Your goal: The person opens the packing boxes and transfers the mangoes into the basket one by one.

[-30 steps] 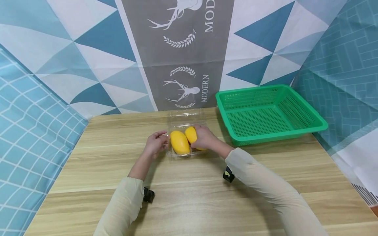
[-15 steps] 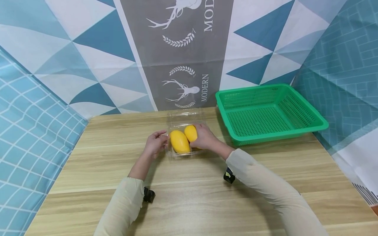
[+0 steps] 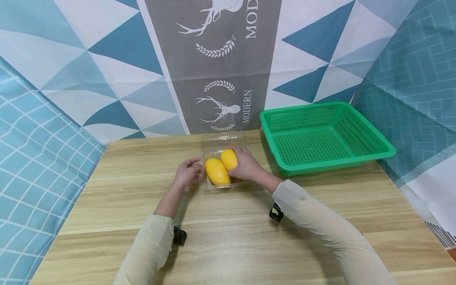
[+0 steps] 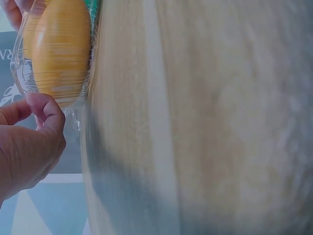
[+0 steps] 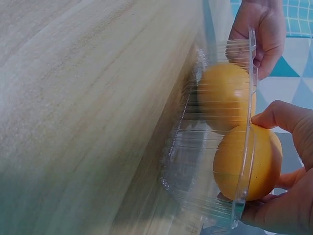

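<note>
A clear plastic clamshell box [image 3: 218, 189] stands on the wooden table with its lid raised toward the wall. Inside it lies a yellow mango [image 3: 217, 172], seen through the ribbed side in both wrist views. My left hand [image 3: 188, 172] pinches the box's left rim between thumb and fingers [image 4: 49, 110]. On the other side, my right hand [image 3: 246, 164] grips a second mango [image 5: 252, 164], thumb on one side and fingers on the other. That mango sits partly above the rim and touches the first one. Its right part is hidden by the hand in the head view.
A green perforated plastic basket [image 3: 313, 148] stands at the back right of the table [image 3: 228, 237]. Patterned cloth [image 3: 221, 67] hangs behind and at both sides. Each wrist carries a small black camera [image 3: 276, 212].
The mango in my right hand has shifted slightly left and back, against the other mango, which has tilted a little. The left hand stays at the rim.
</note>
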